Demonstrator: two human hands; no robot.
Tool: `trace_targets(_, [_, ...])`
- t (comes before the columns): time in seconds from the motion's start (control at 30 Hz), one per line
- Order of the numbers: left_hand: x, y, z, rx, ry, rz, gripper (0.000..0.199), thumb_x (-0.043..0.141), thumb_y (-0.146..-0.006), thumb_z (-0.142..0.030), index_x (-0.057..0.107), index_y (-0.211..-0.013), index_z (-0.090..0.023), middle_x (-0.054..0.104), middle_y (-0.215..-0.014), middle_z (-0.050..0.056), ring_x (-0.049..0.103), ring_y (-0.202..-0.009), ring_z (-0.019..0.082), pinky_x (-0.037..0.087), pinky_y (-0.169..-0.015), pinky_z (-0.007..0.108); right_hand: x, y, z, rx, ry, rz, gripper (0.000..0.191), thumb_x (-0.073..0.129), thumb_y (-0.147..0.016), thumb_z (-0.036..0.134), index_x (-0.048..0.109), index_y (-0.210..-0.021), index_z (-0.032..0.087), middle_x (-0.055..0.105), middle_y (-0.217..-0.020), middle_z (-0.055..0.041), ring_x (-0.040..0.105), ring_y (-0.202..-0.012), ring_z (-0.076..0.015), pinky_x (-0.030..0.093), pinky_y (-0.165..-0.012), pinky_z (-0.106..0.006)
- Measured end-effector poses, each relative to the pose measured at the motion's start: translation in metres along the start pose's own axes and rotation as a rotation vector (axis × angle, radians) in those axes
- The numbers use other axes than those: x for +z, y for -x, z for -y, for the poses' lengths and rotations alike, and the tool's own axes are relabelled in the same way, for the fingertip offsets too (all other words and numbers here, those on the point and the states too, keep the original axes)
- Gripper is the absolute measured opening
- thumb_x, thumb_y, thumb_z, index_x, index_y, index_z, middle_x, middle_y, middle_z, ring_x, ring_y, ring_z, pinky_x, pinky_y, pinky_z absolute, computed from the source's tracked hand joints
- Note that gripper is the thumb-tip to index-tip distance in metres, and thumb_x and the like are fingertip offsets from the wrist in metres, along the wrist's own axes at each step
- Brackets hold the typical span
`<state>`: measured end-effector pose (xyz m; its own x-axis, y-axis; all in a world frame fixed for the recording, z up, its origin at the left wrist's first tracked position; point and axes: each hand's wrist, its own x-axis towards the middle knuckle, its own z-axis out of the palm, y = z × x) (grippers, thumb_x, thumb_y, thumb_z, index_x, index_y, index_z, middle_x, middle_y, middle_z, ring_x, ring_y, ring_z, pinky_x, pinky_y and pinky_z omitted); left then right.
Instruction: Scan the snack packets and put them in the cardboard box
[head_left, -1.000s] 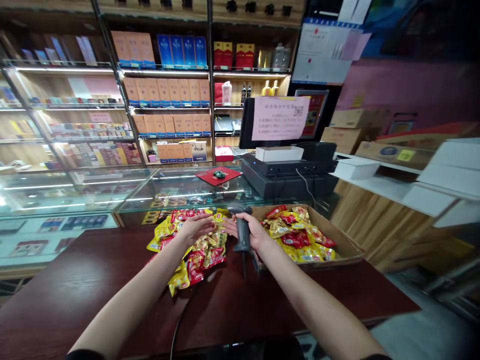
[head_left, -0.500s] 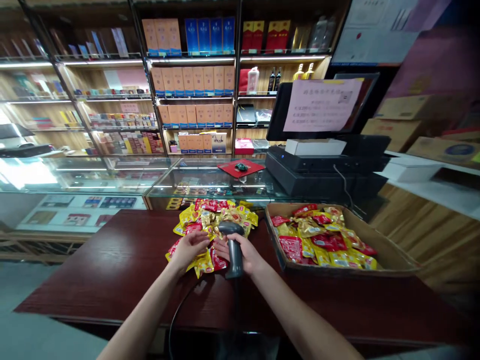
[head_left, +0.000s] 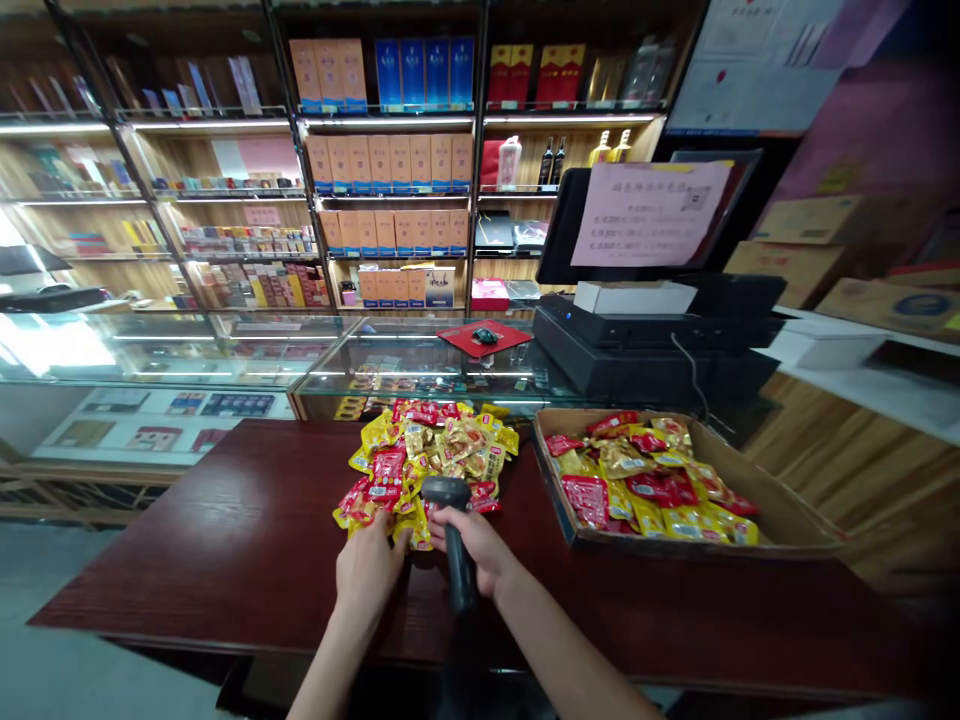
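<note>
A heap of red, yellow and gold snack packets (head_left: pixel 431 450) lies on the dark red-brown counter (head_left: pixel 217 520). My left hand (head_left: pixel 367 565) is at the heap's front left edge, thumb and fingers apart and touching the nearest packets; its fingertips are partly hidden. In my right hand (head_left: pixel 480 550) is a black handheld barcode scanner (head_left: pixel 461 583), gripped by its handle. Its head is over the front of the heap. To the right, an open cardboard box (head_left: pixel 799 525) holds more packets of the same kinds.
Behind the counter stands a glass display case (head_left: pixel 322 385) with a red mat (head_left: pixel 457 340) and a computer mouse (head_left: pixel 486 336) on top. A black monitor (head_left: pixel 559 225) with a paper sheet taped on stands at the right. Shelves of boxes and bottles line the back wall.
My left hand has come down and toward me, from above the heap to its front edge. The scanner has shifted slightly left and nearer to me in my right hand.
</note>
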<state>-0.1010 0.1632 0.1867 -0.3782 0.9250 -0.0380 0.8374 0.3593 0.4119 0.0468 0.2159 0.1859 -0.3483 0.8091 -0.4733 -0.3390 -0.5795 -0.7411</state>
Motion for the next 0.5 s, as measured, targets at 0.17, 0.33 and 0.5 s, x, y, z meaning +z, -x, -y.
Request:
trace_targets(0.17, [0.018,-0.002,0.011,0.046,0.402,-0.069,0.034,0.065,-0.078,-0.037,0.056,-0.107,-0.022,0.066,-0.069,0.004,0.065,-0.070,0.024,0.041,-0.064,0.028,0.000,0.010,-0.006,-0.063,0.005,-0.039,0.020,0.075,-0.063,0.023,0.062,-0.074,0.015,0.062,-0.061,0.0013,0.064,-0.063,-0.0124,0.053,-0.067,-0.024])
trace_targets(0.33, [0.029,-0.003,0.021,-0.101,0.888,0.028,0.052,0.080,-0.063,-0.038,0.050,-0.102,-0.022,0.059,-0.060,-0.005,0.062,-0.052,0.017,0.043,-0.050,0.022,-0.006,0.022,-0.005,-0.026,-0.026,-0.103,0.026,0.077,-0.063,0.026,0.064,-0.083,0.015,0.067,-0.068,-0.0024,0.068,-0.072,-0.0159,0.054,-0.067,-0.025])
trace_targets(0.5, [0.024,0.002,0.011,-0.139,1.180,0.206,0.072,0.086,-0.054,-0.040,0.050,-0.112,-0.017,0.059,-0.059,-0.004,0.063,-0.053,0.016,0.048,-0.046,0.023,-0.015,0.033,0.002,-0.063,-0.013,-0.157,0.023,0.076,-0.065,0.025,0.067,-0.083,0.014,0.070,-0.076,-0.0042,0.067,-0.074,-0.0143,0.053,-0.066,-0.023])
